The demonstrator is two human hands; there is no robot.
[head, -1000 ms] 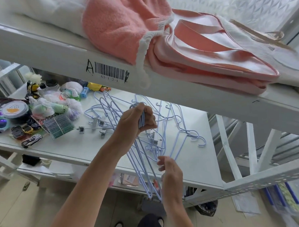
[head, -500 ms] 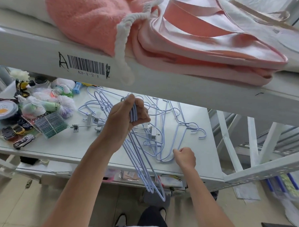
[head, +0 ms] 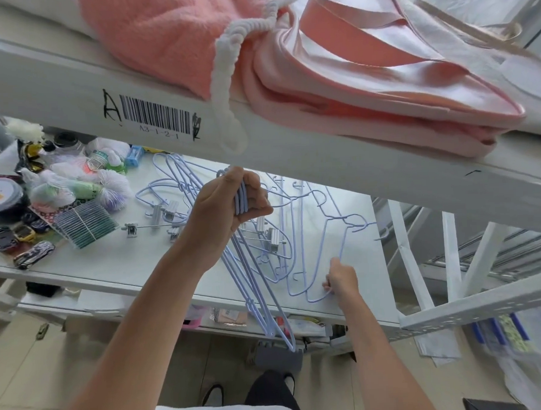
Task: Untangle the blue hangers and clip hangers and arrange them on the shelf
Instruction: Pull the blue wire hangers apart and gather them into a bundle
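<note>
My left hand [head: 229,209] is shut on the hooks of a bundle of blue hangers [head: 261,298]; the bundle hangs down past the front edge of the white shelf [head: 117,267]. Further right, my right hand [head: 340,279] grips the lower bar of a single blue hanger [head: 336,251] lying flat on the shelf near the edge. More blue hangers [head: 175,178] lie tangled behind my left hand. Metal clip hangers [head: 158,216] rest among them, and another clip hanger [head: 272,235] lies just right of my left hand.
A pile of small goods, toy cars [head: 32,252] and a green-striped pack [head: 85,225] fills the shelf's left side. Directly above hangs the upper shelf beam [head: 72,102] with a barcode, carrying pink towels [head: 350,77]. White rack struts [head: 451,259] stand at right.
My right hand left the hanging bundle, moved right onto the shelf and closed on a single hanger's lower bar. The left hand still holds the bundle.
</note>
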